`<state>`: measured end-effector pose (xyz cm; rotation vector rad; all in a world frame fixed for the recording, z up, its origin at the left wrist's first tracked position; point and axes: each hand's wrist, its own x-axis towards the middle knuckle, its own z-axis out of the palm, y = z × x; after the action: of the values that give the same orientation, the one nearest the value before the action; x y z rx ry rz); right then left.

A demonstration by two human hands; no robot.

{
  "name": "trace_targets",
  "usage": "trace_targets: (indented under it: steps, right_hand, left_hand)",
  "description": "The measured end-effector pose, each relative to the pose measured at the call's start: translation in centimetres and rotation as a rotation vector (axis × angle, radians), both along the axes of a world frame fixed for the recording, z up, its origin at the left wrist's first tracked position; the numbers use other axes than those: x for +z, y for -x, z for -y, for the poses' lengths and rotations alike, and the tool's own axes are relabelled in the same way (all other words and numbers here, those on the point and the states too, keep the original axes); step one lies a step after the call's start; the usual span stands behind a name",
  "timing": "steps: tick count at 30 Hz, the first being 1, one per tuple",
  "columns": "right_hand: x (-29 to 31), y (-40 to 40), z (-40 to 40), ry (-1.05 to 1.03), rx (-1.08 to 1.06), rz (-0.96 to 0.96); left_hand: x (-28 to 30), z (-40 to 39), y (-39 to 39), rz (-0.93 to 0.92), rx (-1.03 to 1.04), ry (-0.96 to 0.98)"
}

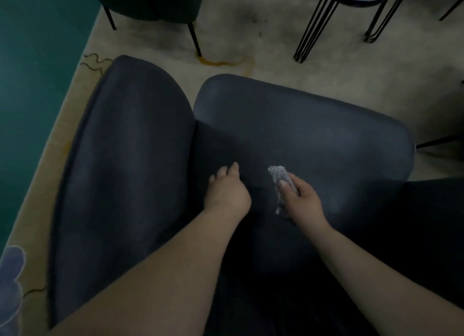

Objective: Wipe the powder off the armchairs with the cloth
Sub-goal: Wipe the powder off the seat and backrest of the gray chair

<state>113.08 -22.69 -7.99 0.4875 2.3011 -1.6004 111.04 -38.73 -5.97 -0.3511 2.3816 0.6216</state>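
Observation:
A dark grey armchair (313, 134) fills the middle of the view, its seat ahead of me and a tall side panel on the left. My right hand (300, 197) grips a crumpled light grey cloth (278, 180) and holds it against the seat cushion. My left hand (227, 191) rests on the seat close to the crease beside the side panel, its fingers bent with nothing in them. No powder is plain to see on the dim, blurred fabric.
A second dark green armchair (150, 1) on thin black legs stands at the top left. A small round table with black wire legs (351, 9) stands at the top right. A beige stained rug (251, 41) lies underneath, with green floor (37, 84) to the left.

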Motion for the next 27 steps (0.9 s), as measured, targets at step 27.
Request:
trace_targets:
  steps: [27]
  right_hand:
    - [-14.0,8.4,0.0,-0.492,0.196,-0.393]
  left_hand:
    - [-13.0,-1.3,-0.8,-0.152,0.125,0.093]
